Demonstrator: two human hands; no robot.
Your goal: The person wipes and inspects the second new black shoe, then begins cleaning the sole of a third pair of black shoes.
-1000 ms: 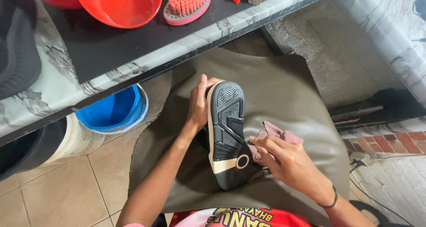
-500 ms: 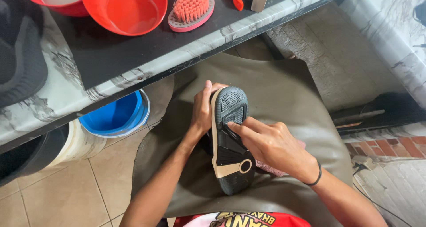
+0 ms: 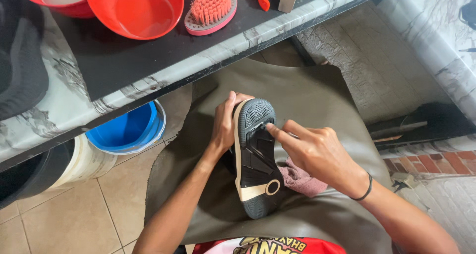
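On the olive sheet (image 3: 307, 100) over the lap, the left hand (image 3: 224, 125) is clamped on the upturned shoe (image 3: 255, 159); the right hand (image 3: 317, 152), fingers extended, presses its sole. Pink cloth (image 3: 300, 179) beside the shoe. Risk: hard pressing could twist the shoe free

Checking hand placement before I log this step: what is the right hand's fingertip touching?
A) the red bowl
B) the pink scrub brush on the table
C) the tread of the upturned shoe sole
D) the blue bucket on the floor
C: the right hand presses a fingertip onto the dark shoe sole near its toe, while the left hand grips the shoe's side.
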